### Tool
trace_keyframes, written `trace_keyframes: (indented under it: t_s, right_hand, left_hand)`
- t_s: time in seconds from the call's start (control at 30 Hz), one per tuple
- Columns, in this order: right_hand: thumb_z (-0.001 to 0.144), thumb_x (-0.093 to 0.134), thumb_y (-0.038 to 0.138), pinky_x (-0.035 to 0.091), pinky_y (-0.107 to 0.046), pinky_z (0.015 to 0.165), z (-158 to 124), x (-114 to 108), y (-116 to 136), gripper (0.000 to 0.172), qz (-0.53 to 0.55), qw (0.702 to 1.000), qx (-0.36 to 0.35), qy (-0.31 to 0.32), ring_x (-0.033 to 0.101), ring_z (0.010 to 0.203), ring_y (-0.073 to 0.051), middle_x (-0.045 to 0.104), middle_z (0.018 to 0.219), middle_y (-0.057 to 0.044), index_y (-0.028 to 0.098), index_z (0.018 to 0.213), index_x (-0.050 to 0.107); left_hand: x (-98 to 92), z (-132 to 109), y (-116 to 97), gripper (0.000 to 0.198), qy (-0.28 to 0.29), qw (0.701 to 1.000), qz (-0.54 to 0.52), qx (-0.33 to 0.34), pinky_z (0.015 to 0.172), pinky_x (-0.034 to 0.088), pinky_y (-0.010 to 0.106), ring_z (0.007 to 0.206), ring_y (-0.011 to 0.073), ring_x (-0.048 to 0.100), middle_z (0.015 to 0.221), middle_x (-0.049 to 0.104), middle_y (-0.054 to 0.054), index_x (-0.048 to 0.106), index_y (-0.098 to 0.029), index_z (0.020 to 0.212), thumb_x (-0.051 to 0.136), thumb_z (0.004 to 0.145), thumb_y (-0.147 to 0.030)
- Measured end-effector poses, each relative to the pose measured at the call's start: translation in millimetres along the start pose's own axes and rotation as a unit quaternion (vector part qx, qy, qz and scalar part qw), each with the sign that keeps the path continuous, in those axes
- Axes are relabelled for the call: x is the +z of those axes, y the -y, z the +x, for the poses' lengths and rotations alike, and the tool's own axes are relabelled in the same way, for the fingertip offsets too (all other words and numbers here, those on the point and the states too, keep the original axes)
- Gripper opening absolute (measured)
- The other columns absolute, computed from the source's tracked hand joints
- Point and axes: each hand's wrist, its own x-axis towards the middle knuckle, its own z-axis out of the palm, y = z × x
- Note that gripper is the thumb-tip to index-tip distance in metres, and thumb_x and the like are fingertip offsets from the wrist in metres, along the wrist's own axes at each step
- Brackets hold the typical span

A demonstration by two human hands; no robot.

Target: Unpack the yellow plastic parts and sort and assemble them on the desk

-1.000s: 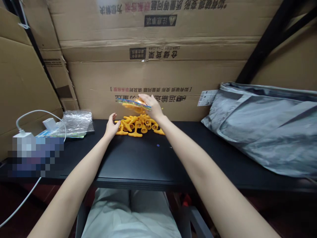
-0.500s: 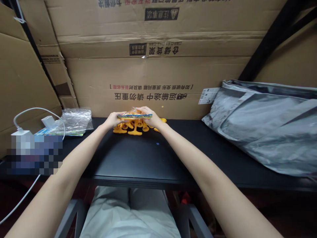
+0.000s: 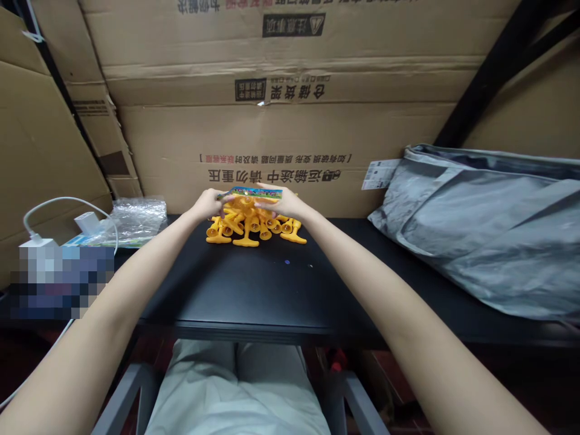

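Note:
Over a pile of yellow plastic pieces (image 3: pixel 247 235), both hands grip a small clear packet with a colourful printed card edge (image 3: pixel 258 193). My left hand (image 3: pixel 209 203) is closed around the packet's left end. At the right end, my right hand (image 3: pixel 286 202) is closed on it with the fingers partly behind the card. Yellow plastic shows below the card, but whether it is inside the packet or part of the pile I cannot tell. The pile's pieces have T-shaped ends and round, cup-like openings, and they lie on the black table (image 3: pixel 235 290).
Clear plastic wrap (image 3: pixel 138 214) lies at the left beside a white charger (image 3: pixel 40 257) with a cable (image 3: pixel 67 198). A large grey bag (image 3: pixel 480 235) rests on the right. Cardboard (image 3: pixel 272 133) stands upright behind the table. A small blue spot (image 3: pixel 287 262) is on the tabletop.
Both hands have raised the packet slightly, and its card has tilted so more of the print shows. More of the yellow pile is visible below, especially on the right.

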Motion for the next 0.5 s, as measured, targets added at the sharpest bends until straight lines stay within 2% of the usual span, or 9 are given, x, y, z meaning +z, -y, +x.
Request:
trace_keyframes:
  t_s: [0.07, 0.17, 0.27, 0.33, 0.4, 0.5]
  right_hand:
    - [0.074, 0.078, 0.038, 0.056, -0.026, 0.050, -2, -1, 6, 0.053, 0.060, 0.998, 0.008, -0.006, 0.059, 0.044, -0.010, 0.072, 0.075, -0.003, 0.015, 0.120, 0.065]
    - [0.074, 0.078, 0.039, 0.057, -0.026, 0.051, -2, 0, 14, 0.038, 0.114, 0.992, 0.038, -0.033, 0.064, 0.046, -0.014, 0.069, 0.064, -0.003, 0.012, 0.099, 0.070]
    - [0.077, 0.076, 0.031, 0.061, -0.031, 0.065, 3, 3, 18, 0.032, 0.138, 0.988, 0.042, -0.062, 0.072, 0.065, -0.020, 0.073, 0.077, -0.007, 0.011, 0.102, 0.070]
    - [0.080, 0.071, 0.022, 0.059, -0.035, 0.080, 7, 6, 17, 0.029, 0.114, 0.988, 0.010, -0.103, 0.073, 0.083, -0.022, 0.075, 0.091, -0.010, 0.011, 0.107, 0.070]
    - [0.082, 0.066, 0.015, 0.053, -0.039, 0.095, 9, 9, 16, 0.029, 0.058, 0.987, -0.045, -0.145, 0.069, 0.102, -0.023, 0.073, 0.107, -0.011, 0.013, 0.111, 0.070]
    - [0.085, 0.057, 0.013, 0.042, -0.041, 0.109, 7, 15, 10, 0.035, -0.030, 0.976, -0.134, -0.171, 0.057, 0.123, -0.022, 0.065, 0.127, -0.008, 0.019, 0.118, 0.069]
  left_hand:
    - [4.4, 2, -2, 0.029, -0.029, 0.998, -0.053, -0.019, 0.041, 0.039, 0.022, 0.034, 0.0118, 0.047, 0.044, 0.060, 0.002, 0.073, -0.012, 0.080, 0.065, 0.083, -0.040]
    - [11.1, 7, -1, 0.027, -0.059, 0.989, -0.134, -0.033, 0.042, 0.040, 0.022, 0.034, 0.0099, 0.047, 0.054, 0.067, 0.004, 0.071, -0.011, 0.084, 0.065, 0.083, -0.037]
    - [18.6, 13, 1, 0.029, -0.092, 0.976, -0.198, -0.022, 0.049, 0.047, 0.023, 0.041, 0.0110, 0.056, 0.066, 0.072, 0.006, 0.072, -0.010, 0.090, 0.066, 0.083, -0.037]
    - [23.1, 15, 3, 0.032, -0.110, 0.968, -0.225, 0.010, 0.060, 0.053, 0.026, 0.056, 0.0146, 0.066, 0.074, 0.074, 0.008, 0.073, -0.010, 0.092, 0.068, 0.081, -0.040]
    - [25.9, 16, 6, 0.037, -0.121, 0.962, -0.239, 0.054, 0.076, 0.056, 0.031, 0.076, 0.0189, 0.071, 0.086, 0.076, 0.009, 0.074, -0.011, 0.093, 0.070, 0.078, -0.043]
    - [25.5, 12, 10, 0.041, -0.127, 0.958, -0.233, 0.103, 0.095, 0.051, 0.037, 0.103, 0.0247, 0.067, 0.102, 0.075, 0.009, 0.075, -0.014, 0.097, 0.071, 0.075, -0.048]
